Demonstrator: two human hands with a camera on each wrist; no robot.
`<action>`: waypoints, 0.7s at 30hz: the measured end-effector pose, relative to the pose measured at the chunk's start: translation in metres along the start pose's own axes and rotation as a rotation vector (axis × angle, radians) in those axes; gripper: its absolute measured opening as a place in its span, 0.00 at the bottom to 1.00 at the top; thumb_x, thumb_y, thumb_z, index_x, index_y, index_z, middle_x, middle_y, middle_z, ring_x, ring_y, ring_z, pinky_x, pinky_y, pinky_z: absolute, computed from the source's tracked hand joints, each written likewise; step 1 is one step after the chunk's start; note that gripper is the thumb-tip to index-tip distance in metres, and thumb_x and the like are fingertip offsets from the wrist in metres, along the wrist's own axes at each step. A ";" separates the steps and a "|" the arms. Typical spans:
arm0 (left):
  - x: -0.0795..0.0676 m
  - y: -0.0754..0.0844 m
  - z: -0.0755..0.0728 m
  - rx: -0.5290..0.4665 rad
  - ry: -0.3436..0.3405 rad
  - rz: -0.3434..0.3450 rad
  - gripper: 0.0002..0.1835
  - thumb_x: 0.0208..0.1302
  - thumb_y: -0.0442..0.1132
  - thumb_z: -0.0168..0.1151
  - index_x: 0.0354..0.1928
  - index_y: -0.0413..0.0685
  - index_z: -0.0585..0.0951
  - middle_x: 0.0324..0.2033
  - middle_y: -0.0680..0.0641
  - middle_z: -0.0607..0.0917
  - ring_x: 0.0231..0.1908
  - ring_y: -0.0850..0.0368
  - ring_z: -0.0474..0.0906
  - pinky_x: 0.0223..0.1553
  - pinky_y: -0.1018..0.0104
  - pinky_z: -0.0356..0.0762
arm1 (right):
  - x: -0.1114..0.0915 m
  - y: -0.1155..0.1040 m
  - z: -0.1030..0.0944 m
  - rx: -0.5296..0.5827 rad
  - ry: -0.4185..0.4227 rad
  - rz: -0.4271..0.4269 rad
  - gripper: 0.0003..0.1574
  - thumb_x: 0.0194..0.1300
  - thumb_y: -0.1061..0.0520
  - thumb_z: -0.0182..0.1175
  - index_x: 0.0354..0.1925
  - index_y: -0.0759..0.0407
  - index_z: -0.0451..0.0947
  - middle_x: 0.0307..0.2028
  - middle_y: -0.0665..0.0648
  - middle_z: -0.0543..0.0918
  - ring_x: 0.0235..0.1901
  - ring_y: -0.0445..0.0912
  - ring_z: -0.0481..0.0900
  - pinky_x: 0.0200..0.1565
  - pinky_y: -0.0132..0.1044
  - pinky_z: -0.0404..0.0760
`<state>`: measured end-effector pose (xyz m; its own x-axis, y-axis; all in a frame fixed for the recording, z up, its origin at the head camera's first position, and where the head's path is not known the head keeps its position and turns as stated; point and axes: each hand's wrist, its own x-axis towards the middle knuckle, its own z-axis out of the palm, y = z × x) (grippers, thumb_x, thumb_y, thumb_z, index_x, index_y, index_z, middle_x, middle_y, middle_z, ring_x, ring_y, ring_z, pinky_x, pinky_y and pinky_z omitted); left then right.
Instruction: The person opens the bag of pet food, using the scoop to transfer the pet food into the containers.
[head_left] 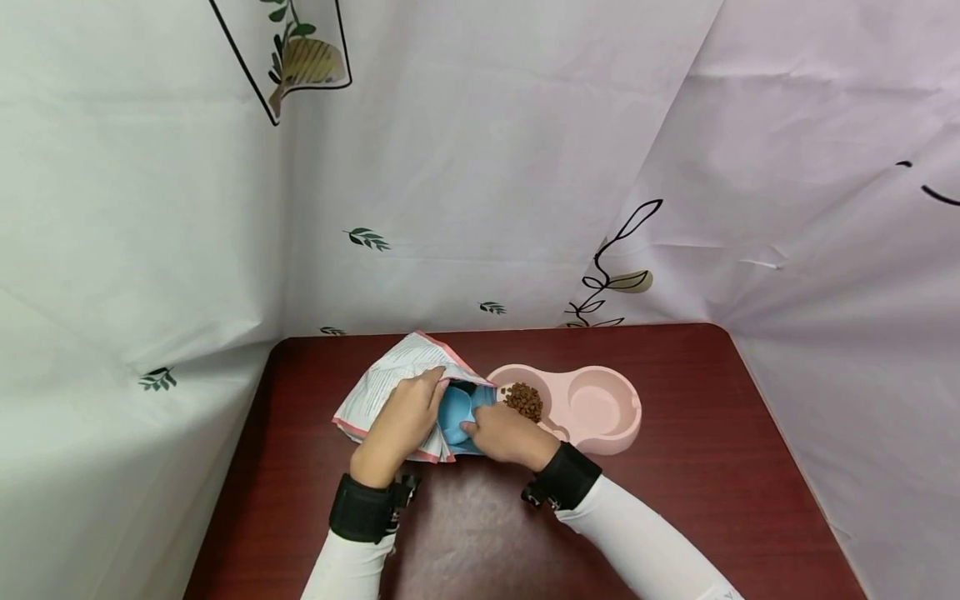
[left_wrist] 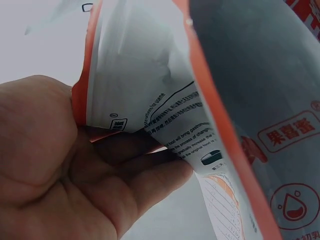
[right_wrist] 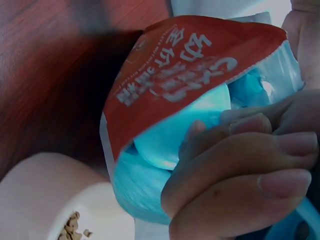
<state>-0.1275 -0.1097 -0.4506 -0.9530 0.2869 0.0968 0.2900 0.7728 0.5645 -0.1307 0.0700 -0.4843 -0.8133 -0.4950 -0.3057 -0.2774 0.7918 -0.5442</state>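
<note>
A pet food bag (head_left: 401, 372), white with red edging, lies on its side, its mouth facing right and showing a blue lining. My left hand (head_left: 405, 414) grips the bag near its opening; in the left wrist view the fingers of that hand (left_wrist: 75, 175) tuck behind the printed edge. With curled fingers my right hand (head_left: 508, 432) holds a light blue scoop (head_left: 453, 413) at the bag's mouth. From the right wrist, the scoop's cup (right_wrist: 185, 125) sits partly inside the bag under its red front panel (right_wrist: 165, 75). The scoop's contents are hidden.
Just right of the bag stands a pink double pet bowl (head_left: 558, 385). Brown kibble (head_left: 524, 402) lies in its left compartment; the right compartment (head_left: 597, 411) shows a bare bottom. The dark red table (head_left: 690, 467) backs onto a white patterned cloth (head_left: 487, 167).
</note>
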 end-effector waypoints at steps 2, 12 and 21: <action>0.000 0.000 0.000 0.005 0.001 0.002 0.20 0.81 0.39 0.52 0.64 0.32 0.79 0.59 0.33 0.84 0.59 0.38 0.82 0.57 0.45 0.83 | 0.002 0.000 0.003 0.013 0.027 -0.008 0.22 0.80 0.51 0.53 0.49 0.70 0.82 0.29 0.57 0.79 0.31 0.46 0.76 0.38 0.42 0.77; 0.001 0.001 0.001 0.036 0.010 -0.001 0.19 0.81 0.39 0.51 0.63 0.33 0.79 0.57 0.34 0.85 0.56 0.38 0.84 0.55 0.45 0.83 | 0.008 -0.003 0.013 0.039 0.088 0.009 0.19 0.79 0.50 0.54 0.37 0.63 0.82 0.23 0.53 0.75 0.28 0.46 0.76 0.34 0.41 0.75; 0.002 0.002 0.001 0.035 -0.001 -0.006 0.20 0.82 0.39 0.51 0.64 0.33 0.79 0.58 0.33 0.84 0.58 0.37 0.83 0.56 0.44 0.83 | 0.007 -0.002 0.017 0.038 0.112 -0.002 0.19 0.80 0.50 0.53 0.39 0.62 0.82 0.21 0.51 0.72 0.27 0.45 0.77 0.33 0.41 0.75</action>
<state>-0.1283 -0.1069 -0.4504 -0.9548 0.2825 0.0926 0.2869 0.7938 0.5362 -0.1270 0.0586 -0.4982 -0.8658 -0.4512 -0.2165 -0.2608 0.7759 -0.5744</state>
